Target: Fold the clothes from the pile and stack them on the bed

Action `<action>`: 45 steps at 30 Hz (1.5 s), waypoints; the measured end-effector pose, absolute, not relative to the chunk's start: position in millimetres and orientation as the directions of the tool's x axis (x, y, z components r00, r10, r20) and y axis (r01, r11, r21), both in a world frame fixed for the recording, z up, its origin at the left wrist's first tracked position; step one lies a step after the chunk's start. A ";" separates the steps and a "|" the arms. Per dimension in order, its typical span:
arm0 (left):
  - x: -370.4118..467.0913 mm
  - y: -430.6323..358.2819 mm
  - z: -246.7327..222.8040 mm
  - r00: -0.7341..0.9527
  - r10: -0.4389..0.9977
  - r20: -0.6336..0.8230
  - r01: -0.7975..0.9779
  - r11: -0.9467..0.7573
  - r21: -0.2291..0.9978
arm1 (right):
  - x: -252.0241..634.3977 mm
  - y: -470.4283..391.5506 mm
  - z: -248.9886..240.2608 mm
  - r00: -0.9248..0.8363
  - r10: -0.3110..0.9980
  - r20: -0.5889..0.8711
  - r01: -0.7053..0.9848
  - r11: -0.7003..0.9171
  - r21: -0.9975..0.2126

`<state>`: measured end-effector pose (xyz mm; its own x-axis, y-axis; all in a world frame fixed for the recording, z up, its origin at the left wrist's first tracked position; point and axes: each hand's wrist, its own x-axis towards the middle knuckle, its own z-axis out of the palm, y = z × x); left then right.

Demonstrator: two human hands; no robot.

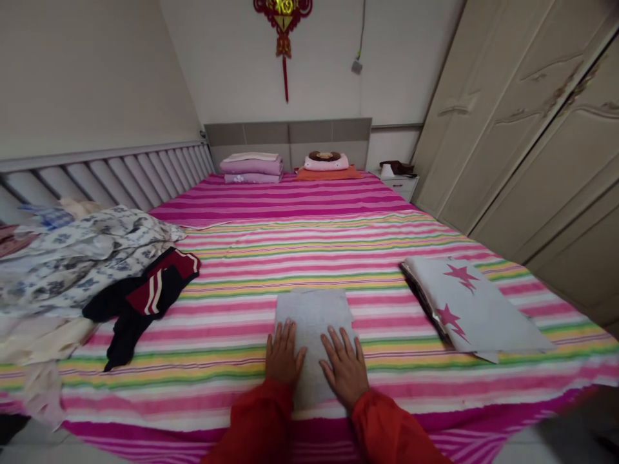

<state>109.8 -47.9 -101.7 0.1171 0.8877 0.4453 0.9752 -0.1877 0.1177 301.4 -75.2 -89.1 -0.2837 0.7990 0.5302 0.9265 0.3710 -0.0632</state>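
Observation:
A folded light grey cloth (313,316) lies flat on the striped bedspread (290,251) near the bed's front edge. My left hand (283,354) rests palm down on its lower left part, fingers spread. My right hand (344,366) presses flat on its lower right part, fingers apart too. Both arms wear red sleeves. Neither hand grips anything.
A folded grey garment with pink stars (471,306) lies to the right. A black and dark red garment (145,296) and a heap of floral bedding (72,254) lie at the left. Folded pink blankets (251,167) and a pillow (326,164) sit by the headboard. Wardrobe doors (541,129) line the right.

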 end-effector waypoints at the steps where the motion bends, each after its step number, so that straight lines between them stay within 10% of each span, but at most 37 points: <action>1: 108.6 -48.2 -102.7 0.103 0.892 0.440 0.975 -0.179 0.134 | 309.0 -76.1 -90.1 -0.253 0.815 0.521 0.937 0.341 -0.078; 8: 112.9 -41.4 -72.7 0.014 0.915 0.403 0.948 -0.141 0.286 | 312.0 -71.7 -50.6 0.016 0.871 0.491 0.956 0.131 -0.263; 13: 123.4 -4.1 -24.9 0.174 0.951 0.257 0.923 -0.248 0.293 | 259.0 -48.8 -12.8 -0.266 0.860 0.436 0.844 0.426 -0.326; 18: 132.1 29.5 -16.5 0.113 0.993 0.041 0.965 -0.120 0.233 | 245.0 -8.4 -16.9 -0.224 0.952 0.209 0.871 0.292 -0.396; 31: 125.3 46.0 -38.3 -0.047 0.975 0.219 0.949 -0.025 0.314 | 273.7 53.7 -13.4 0.058 0.998 -0.024 0.935 -0.063 -0.349; 45: 103.6 -14.2 -99.4 -0.169 0.871 0.461 0.821 -0.134 0.554 | 315.9 -8.2 -59.4 0.156 0.938 0.309 0.811 0.057 -0.583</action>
<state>103.6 -14.2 -99.4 -0.1686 0.8713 0.4610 0.8213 -0.1345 0.5545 315.9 -8.2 -59.4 0.1560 0.9382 0.3089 0.8107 0.0570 -0.5826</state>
